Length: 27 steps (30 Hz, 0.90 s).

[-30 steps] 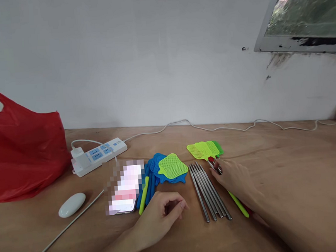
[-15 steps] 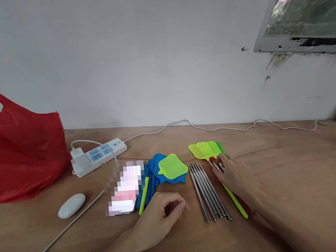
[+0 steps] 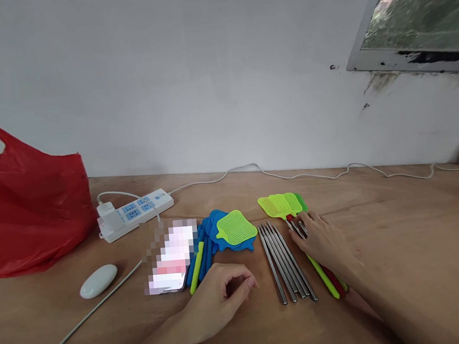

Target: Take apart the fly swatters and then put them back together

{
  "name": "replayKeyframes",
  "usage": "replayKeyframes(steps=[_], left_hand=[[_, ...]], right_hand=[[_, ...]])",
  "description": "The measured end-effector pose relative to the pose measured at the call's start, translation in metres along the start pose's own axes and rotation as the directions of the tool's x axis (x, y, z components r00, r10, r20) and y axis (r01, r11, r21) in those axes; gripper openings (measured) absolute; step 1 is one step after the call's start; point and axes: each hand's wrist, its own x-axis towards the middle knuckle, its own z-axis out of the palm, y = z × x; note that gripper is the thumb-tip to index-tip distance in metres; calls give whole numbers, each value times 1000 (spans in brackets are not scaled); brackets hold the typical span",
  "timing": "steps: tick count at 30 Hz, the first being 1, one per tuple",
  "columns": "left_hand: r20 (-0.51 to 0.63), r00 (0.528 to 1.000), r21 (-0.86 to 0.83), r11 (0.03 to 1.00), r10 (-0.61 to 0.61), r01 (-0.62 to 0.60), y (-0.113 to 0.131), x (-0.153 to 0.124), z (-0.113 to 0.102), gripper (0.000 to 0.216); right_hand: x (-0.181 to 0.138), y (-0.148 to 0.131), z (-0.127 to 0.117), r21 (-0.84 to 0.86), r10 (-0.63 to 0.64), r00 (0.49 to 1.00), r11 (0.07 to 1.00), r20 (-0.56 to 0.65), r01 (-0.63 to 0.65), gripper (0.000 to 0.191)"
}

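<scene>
My left hand (image 3: 223, 294) rests on the wood table, fingers curled and thumb tip close to the forefinger, with nothing visible in it. Left of it lie blue and lime fly swatter handles (image 3: 197, 267); beyond are blue mesh heads (image 3: 217, 220) with a lime mesh head (image 3: 237, 227) on top. Several steel rods (image 3: 286, 265) lie side by side between my hands. My right hand (image 3: 322, 239) lies over the metal shafts of several fly swatters (image 3: 280, 206), fingers loosely spread and touching them. Their lime and red handles (image 3: 325, 278) come out below my palm.
A phone (image 3: 175, 258) with a lit, blurred screen lies by the blue handles. Farther left are a white mouse-shaped object (image 3: 99, 281), a power strip (image 3: 135, 214) and a red plastic bag (image 3: 33, 208). A thin cable (image 3: 293, 176) runs along the wall (image 3: 207, 89).
My right hand has settled slightly lower over the swatter shafts, its fingers flatter. My left hand and the things on the table look the same.
</scene>
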Motion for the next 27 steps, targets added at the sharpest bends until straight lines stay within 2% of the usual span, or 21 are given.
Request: replayKeyframes(steps=[5,7,9,12,15,17,20,25,27], left_hand=[[-11,1000,37,999,22,-21,-1,-1,1,28],[-82,994,113,991,75,-65,-2,-2,1,27],[-181,968,243,962,172,-125,-4,-2,-1,25],[-267,912,485,861,310,-151,-12,1,-8,23],[-295,883,700,712,365,-61,-26,6,-13,30],[-306,879,786,619,366,16,-35,8,-15,38],[-318,888,821,564,331,84,-45,8,-14,45],[-281,917,797,601,285,58,-42,7,-12,39],[-272,918,794,607,289,44,-39,7,-13,34]], right_hand=[[0,2,1,15,-16,1000,1000,-15,16,16],[0,3,2,11,-35,998,999,-54,35,15],[0,3,4,25,-80,989,996,-129,83,15],[0,1,5,125,-168,956,971,-241,202,12],[-2,-4,4,277,-269,923,897,-274,344,8],[-5,-9,3,352,-337,903,838,-266,417,7],[-12,-18,0,415,-414,874,769,-255,486,6],[-24,-32,-5,423,-553,800,683,-233,595,14],[-27,-35,-6,424,-573,790,673,-218,606,18]])
